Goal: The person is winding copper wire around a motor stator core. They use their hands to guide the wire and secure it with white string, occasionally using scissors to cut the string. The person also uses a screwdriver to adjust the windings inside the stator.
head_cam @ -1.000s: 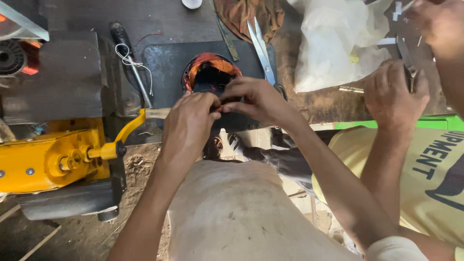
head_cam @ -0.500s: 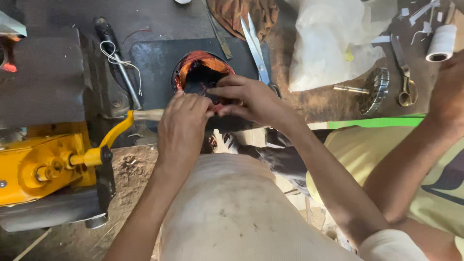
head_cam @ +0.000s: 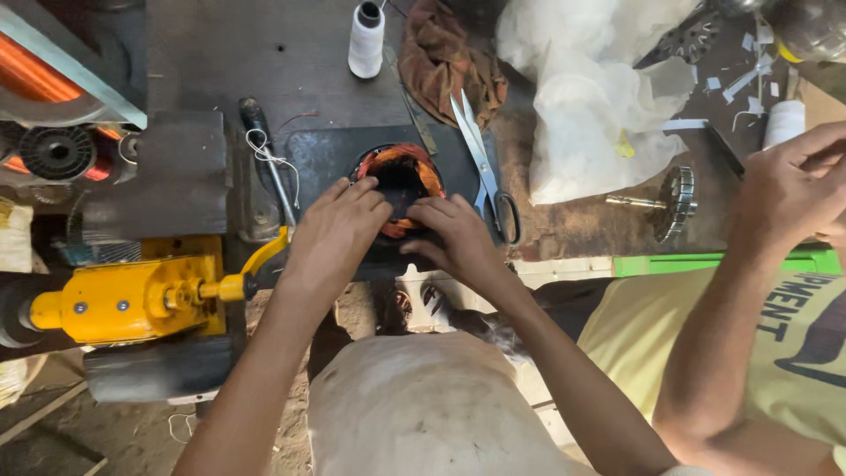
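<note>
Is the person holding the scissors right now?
No, the scissors lie on the bench beside the right hand, while both hands rest on the copper-wound ring.

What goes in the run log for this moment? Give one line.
left hand: on copper-wound stator | right hand: on stator | scissors: beside, untouched | co-worker's hand: far right

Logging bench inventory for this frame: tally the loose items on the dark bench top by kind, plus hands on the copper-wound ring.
Copper-wound ring: 1, with left hand and right hand on it
Scissors: 1
White thread spools: 2
Brown rag: 1
White plastic bag: 1
Toothed metal wheel on a shaft: 1
Total: 7 items
</note>
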